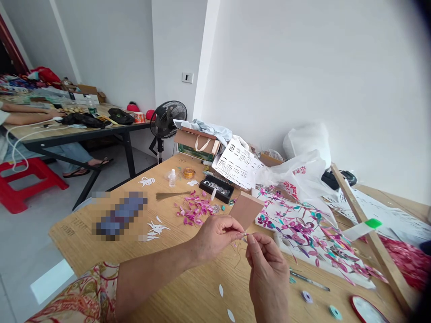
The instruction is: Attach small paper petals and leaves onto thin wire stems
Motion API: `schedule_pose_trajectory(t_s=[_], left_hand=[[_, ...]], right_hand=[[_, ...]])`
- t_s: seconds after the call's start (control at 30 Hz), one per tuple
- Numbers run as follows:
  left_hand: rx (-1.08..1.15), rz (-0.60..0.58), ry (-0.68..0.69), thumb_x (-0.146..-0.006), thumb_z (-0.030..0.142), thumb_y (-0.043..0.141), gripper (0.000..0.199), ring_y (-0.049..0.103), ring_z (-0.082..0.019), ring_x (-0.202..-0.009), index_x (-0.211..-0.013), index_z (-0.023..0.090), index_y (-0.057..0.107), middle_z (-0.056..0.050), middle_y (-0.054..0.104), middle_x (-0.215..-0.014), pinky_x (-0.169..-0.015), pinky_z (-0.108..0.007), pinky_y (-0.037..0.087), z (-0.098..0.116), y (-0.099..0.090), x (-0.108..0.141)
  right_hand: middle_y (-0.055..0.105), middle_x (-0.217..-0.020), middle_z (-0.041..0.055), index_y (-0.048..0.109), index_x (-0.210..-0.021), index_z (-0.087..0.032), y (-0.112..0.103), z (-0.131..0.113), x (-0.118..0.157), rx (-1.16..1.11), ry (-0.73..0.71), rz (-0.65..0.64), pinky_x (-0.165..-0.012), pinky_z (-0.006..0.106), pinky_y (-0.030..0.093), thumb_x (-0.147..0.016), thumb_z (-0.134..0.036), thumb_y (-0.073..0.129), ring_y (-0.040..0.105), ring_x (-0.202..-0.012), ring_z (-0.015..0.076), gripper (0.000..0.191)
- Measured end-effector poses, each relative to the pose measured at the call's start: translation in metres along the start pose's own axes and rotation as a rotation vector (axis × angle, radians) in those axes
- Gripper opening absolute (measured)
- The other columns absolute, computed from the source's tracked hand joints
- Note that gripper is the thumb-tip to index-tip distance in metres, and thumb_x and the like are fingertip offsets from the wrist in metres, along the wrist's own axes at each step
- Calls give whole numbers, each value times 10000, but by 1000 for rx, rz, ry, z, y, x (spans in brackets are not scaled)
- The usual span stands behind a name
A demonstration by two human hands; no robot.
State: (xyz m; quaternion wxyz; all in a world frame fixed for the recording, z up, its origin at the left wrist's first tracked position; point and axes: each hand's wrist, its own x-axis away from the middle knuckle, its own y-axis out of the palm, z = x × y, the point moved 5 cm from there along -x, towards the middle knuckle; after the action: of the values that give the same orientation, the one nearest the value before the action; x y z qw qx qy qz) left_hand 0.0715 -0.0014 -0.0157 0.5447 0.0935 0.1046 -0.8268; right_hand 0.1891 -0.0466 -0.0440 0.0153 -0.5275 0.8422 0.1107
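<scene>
In front of me, my left hand point(217, 237) and my right hand point(267, 264) meet above the wooden table point(188, 287). Thumb and fingers of each are pinched together around a small, pale piece between the fingertips, too small to name. A fine loose thread point(239, 258) dangles below them. Just behind the fingertips stands a tilted brown board point(246, 210). Pink petals point(195, 208) lie in a heap beyond my left hand, and white leaf-shaped pieces point(157, 229) are to its left. Close to my right hand is a slim metal tool point(310, 280).
Pink and teal flower sprays point(303, 224) cover white sheeting at right, beside a wooden bar point(367, 233). Thread spools point(307, 296) lie near the front. A black tray point(217, 188), printed sheets point(235, 163) and a fan point(166, 119) are behind. A co-worker's arms point(30, 117) rest at another table.
</scene>
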Motion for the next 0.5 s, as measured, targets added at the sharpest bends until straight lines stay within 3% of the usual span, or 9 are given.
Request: schedule_pose_trajectory(t_s=[0.2, 0.5], left_hand=[[-209, 41, 185, -731, 128, 574, 75, 519, -107, -705, -687, 141, 634, -17, 563, -727, -653, -197, 398, 9, -9, -1], [-275, 13, 105, -773, 165, 530, 104, 540, -98, -668, -751, 146, 629, -3, 613, -696, -631, -179, 393, -3, -8, 0]], right_hand=[[480, -528, -57, 600, -704, -178, 4, 8, -2, 63, 1, -92, -453, 183, 315, -702, -381, 634, 397, -494, 73, 207], [630, -674, 34, 658, -772, -166, 4, 13, 0, 318, -141, -39, -535, 263, 418, -683, -400, 601, 528, -599, 151, 257]])
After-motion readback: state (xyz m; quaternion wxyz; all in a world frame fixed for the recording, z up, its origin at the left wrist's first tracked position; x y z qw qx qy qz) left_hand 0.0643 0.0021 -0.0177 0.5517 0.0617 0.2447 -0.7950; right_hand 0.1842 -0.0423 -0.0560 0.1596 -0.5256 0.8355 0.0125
